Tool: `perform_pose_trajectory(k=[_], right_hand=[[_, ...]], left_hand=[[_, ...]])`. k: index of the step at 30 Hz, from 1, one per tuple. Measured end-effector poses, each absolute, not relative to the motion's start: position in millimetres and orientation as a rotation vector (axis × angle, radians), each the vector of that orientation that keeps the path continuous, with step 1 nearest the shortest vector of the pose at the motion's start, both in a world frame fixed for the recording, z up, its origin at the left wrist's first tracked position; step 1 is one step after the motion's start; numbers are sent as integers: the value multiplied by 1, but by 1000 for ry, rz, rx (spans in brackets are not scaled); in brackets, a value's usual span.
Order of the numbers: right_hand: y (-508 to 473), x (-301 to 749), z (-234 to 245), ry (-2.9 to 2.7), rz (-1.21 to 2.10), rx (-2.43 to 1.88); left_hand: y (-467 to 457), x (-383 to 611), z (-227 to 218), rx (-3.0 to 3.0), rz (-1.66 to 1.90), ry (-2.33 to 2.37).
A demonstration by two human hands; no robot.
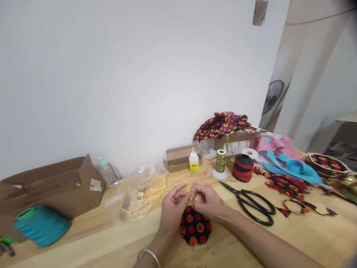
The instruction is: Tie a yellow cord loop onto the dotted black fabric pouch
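Note:
My left hand and my right hand meet over the wooden table. Both pinch a short loop of yellow cord between thumb and fingers. Just below the cord lies a round patch of black fabric with red and orange dots, held between my hands. A silver bangle sits on my left wrist.
Black scissors lie right of my hands. Behind stand a glue bottle, an olive thread spool and a red-black ribbon roll. Yellow cord in plastic, a teal thread cone and cardboard boxes are left.

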State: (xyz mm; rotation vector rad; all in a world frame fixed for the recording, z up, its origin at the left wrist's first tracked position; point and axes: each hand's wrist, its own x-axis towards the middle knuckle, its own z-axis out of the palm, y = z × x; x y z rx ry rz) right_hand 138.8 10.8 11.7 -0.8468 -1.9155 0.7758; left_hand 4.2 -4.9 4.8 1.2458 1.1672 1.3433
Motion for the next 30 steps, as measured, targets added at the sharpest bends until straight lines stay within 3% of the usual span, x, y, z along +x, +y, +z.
perform_pose_trajectory(k=[6,9,15,20,30], right_hand=[[17,149,18,-1722,1309,-500],[20,153,24,-1504,1419,-413],[15,141,16,-1754,932,-980],[6,134,14,-1970,564,-1074],[14,145,15,-2115,460,-969]], left_hand=[[0,-3,4,1120,1413,1176],[2,-6,1,1035,1455,1198],[1,-3,2,1045,1468,1178],[-3,0,5,1129,1457,1192],[0,-1,3,1095,1443,1247]])
